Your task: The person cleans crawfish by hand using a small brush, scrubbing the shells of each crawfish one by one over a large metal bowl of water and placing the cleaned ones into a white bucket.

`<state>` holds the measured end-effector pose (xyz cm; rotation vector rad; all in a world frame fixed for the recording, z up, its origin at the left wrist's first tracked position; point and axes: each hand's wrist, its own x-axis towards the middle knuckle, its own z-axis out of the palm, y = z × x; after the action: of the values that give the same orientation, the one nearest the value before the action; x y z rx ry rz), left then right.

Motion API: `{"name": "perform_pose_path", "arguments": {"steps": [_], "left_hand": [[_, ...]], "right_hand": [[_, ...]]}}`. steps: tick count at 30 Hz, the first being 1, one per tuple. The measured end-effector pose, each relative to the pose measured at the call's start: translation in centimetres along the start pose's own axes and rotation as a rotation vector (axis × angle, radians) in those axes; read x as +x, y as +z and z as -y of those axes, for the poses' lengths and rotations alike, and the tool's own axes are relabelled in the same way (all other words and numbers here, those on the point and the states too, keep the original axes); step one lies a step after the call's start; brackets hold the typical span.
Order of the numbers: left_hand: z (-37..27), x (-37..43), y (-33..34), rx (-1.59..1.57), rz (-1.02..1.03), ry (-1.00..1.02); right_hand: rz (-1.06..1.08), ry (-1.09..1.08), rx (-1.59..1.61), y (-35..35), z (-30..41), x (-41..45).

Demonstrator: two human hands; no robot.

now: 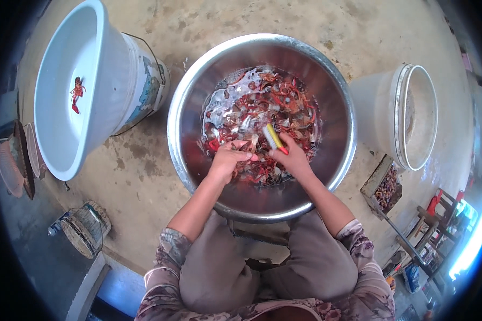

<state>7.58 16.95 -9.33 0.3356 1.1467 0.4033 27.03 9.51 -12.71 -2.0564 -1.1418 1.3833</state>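
A wide stainless-steel basin stands right before me, filled with red crayfish in foamy water. Over its near side, my left hand grips a crayfish whose pale underside partly shows; my fingers hide the rest. A small scrub brush with a yellow and red handle and white bristles is in my right hand. The brush is just right of the held crayfish, its bristles facing left, and is slightly blurred. Whether the bristles touch the crayfish, I cannot tell.
At left, a pale blue plastic basin holding one red crayfish sits on a bucket. A white bucket stands at right, near a long-handled dustpan with debris. A dirty small bucket is at lower left.
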Motion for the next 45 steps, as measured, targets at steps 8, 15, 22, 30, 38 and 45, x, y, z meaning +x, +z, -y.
{"name": "perform_pose_path", "arguments": {"steps": [8, 15, 22, 30, 38, 45], "left_hand": [[-12.0, -14.5, 1.4, 0.021, 0.092, 0.583], [-25.3, -20.7, -2.6, 0.66, -0.427, 1.05], [-20.5, -17.9, -3.8, 1.744, -1.091, 1.125], [-7.6, -5.8, 2.3, 0.805, 0.092, 0.975], [1.6, 5.1, 2.2, 0.091, 0.273, 0.129], [1.9, 3.3, 0.7, -0.037, 0.256, 0.051]], "right_hand": [[0.113, 0.064, -0.129, -0.3, -0.7, -2.2], [-0.295, -0.088, 0.129, -1.7, 0.2, 2.2], [-0.347, 0.107, -0.291, -1.6, 1.3, 6.7], [-0.022, 0.114, 0.808, -0.8, 4.2, 2.6], [0.035, -0.051, 0.797, 0.6, 5.0, 0.1], [-0.001, 0.053, 0.849, 2.1, 5.8, 1.2]]}}
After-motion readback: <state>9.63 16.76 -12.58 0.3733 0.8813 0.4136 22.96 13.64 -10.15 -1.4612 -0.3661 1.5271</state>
